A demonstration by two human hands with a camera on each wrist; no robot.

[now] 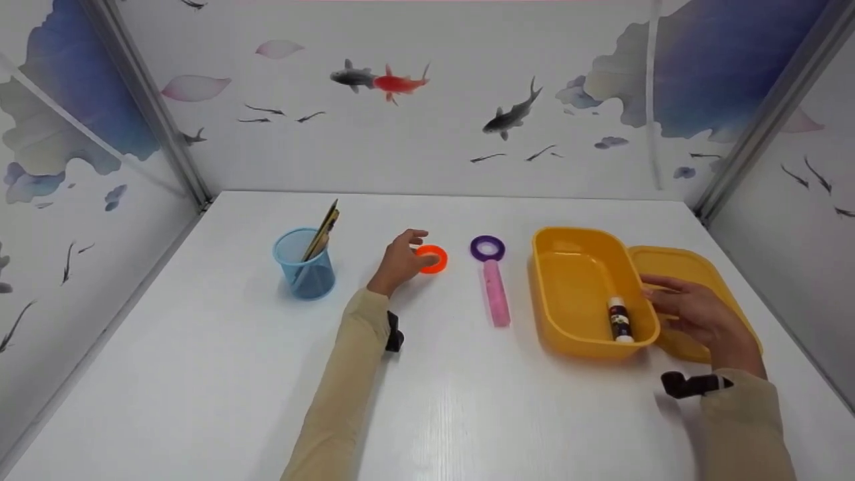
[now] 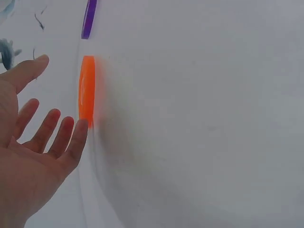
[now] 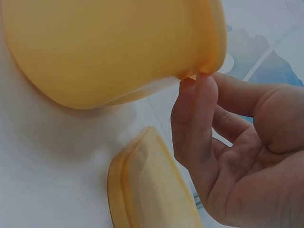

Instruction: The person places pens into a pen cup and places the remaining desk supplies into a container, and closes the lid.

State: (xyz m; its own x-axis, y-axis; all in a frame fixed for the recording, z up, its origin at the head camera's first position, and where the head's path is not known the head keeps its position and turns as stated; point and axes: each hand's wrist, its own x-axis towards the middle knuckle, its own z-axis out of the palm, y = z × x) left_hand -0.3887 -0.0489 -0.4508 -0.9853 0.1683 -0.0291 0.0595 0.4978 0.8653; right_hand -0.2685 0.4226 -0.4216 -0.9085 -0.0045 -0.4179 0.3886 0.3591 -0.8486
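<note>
My left hand (image 1: pixel 399 262) reaches over the table at an orange tape roll (image 1: pixel 434 259). In the left wrist view the fingers (image 2: pixel 47 130) are spread and loosely bent, beside the orange roll, not closed round it. A purple tape roll (image 1: pixel 487 248) lies to its right, with a pink stick-like thing (image 1: pixel 496 294) just below. My right hand (image 1: pixel 701 314) holds the right rim of a yellow plastic box (image 1: pixel 548 294), fingertips pinching the edge in the right wrist view. Inside the box, a glue stick (image 1: pixel 620 321) with a dark label leans near the right end.
A yellow lid (image 1: pixel 688 260) lies partly behind the box, under my right hand. On the left stands a blue mesh pen cup (image 1: pixel 310 277) with several pencils (image 1: pixel 322 234). White panels printed with fish (image 1: pixel 511 120) enclose the white table (image 1: pixel 200 347) at the back and sides.
</note>
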